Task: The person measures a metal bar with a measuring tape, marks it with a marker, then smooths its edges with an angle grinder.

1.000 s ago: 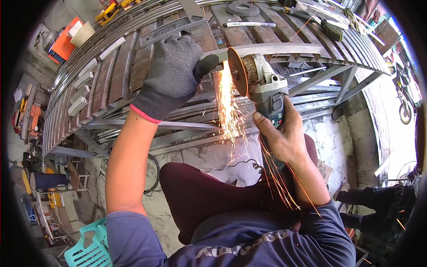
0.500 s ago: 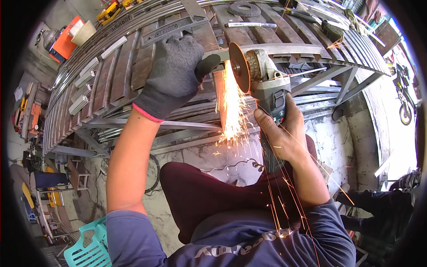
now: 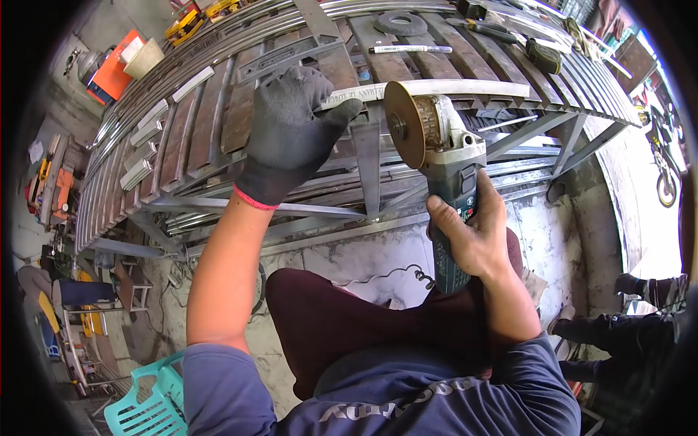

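The gloved left hand [image 3: 291, 127] closes on the left end of a bar [image 3: 480, 87] running rightward along the table [image 3: 203, 109], while the bare right hand [image 3: 469, 236] grips the grinder [image 3: 452, 174], its disc [image 3: 403, 125] upright at the bar, just beside the left thumb.

Bright, sharp daylight, overexposed glare at right, heavy fisheye distortion, dark corners.

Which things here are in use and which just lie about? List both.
In use: pale flat steel strip held by gloved left hand; green angle grinder in bare right hand.
Lying about: black marker pen, dark spare grinding disc, teal plastic chair.
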Tool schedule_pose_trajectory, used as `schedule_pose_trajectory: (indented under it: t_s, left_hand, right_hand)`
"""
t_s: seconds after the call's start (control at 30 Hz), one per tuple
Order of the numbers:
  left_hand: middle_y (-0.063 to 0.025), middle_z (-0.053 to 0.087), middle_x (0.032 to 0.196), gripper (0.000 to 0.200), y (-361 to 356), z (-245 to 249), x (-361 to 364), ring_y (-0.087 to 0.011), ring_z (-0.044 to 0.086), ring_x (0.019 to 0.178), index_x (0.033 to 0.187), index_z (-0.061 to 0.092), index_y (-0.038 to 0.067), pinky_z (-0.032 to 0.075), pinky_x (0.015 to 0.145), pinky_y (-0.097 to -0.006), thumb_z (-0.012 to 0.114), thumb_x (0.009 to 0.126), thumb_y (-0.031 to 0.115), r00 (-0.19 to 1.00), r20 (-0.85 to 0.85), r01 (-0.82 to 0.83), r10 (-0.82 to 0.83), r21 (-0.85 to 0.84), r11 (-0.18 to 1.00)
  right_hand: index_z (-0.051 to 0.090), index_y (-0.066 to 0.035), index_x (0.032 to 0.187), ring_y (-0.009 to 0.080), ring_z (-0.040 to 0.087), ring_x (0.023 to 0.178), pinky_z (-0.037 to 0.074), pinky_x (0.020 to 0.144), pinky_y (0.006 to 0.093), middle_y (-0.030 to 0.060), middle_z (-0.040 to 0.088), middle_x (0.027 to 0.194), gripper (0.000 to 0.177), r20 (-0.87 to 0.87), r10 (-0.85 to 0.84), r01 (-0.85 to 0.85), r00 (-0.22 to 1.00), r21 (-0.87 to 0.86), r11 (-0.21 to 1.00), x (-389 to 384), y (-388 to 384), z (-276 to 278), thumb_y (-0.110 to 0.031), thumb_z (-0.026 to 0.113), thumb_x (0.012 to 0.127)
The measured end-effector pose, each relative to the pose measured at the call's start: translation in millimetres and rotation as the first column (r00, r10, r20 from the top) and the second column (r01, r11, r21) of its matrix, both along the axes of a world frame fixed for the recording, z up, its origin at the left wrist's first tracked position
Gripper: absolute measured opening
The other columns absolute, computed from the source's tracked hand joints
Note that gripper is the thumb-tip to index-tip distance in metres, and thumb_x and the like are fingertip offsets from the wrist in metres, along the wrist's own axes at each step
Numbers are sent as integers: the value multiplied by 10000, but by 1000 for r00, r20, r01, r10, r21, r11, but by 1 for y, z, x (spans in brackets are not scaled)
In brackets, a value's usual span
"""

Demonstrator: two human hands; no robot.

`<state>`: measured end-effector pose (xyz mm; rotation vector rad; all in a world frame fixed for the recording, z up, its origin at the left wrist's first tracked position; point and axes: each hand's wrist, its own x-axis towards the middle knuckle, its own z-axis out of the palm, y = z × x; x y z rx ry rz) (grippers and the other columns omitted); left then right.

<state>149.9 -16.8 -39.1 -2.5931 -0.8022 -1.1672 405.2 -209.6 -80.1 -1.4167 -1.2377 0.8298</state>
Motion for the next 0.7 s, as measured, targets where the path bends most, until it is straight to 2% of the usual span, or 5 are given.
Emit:
schedule_pose_trajectory:
  t_s: [0.1, 0.2, 0.3, 0.4, 0.7]
  left_hand:
    - [-132, 632, 876, 313, 0, 6, 3, -387, 646, 815, 886, 669, 72, 487, 743, -534, 831, 997, 316, 997, 29, 73, -77, 98, 992]
    - [-144, 618, 800, 378, -5, 2, 1, -402, 633, 758, 836, 657, 60, 486, 706, -532, 805, 1013, 360, 1000, -30, -6, 9, 92, 996]
    - [-158, 593, 727, 522, -3, 9, 7, -411, 608, 696, 777, 643, 46, 473, 666, -522, 732, 1073, 467, 991, 89, 113, -104, -101, 989]
    - [-172, 574, 692, 664, -9, 20, 5, -411, 601, 682, 734, 645, 38, 467, 655, -508, 644, 1123, 575, 997, 42, 70, -59, -352, 934]
    - [-167, 595, 721, 621, 0, 9, 5, -408, 616, 699, 766, 683, 41, 478, 666, -501, 668, 1129, 546, 990, 66, 132, -123, -171, 976]
  right_hand:
    - [627, 152, 1346, 236, 743, 1085, 584, 1002, 402, 235, 811, 1153, 633, 28, -11, 11, 1000, -7, 1000, 1, 0, -3, -292, 896, 984]
    - [635, 133, 1332, 256, 754, 1071, 587, 997, 415, 242, 811, 1142, 604, 43, -17, 18, 999, -5, 1000, 0, -2, -3, -287, 892, 983]
    - [641, 120, 1321, 277, 764, 1063, 588, 993, 426, 243, 812, 1132, 582, 84, -16, 13, 996, 35, 999, 0, 1, 2, -278, 891, 979]
    - [643, 118, 1321, 301, 772, 1074, 587, 993, 438, 257, 808, 1137, 579, 141, -8, 2, 990, 43, 999, -2, -1, 8, -273, 891, 974]
    - [644, 134, 1342, 421, 775, 1111, 581, 1001, 494, 318, 770, 1177, 651, 196, -25, 17, 980, 46, 999, 1, 2, -4, -337, 890, 965]
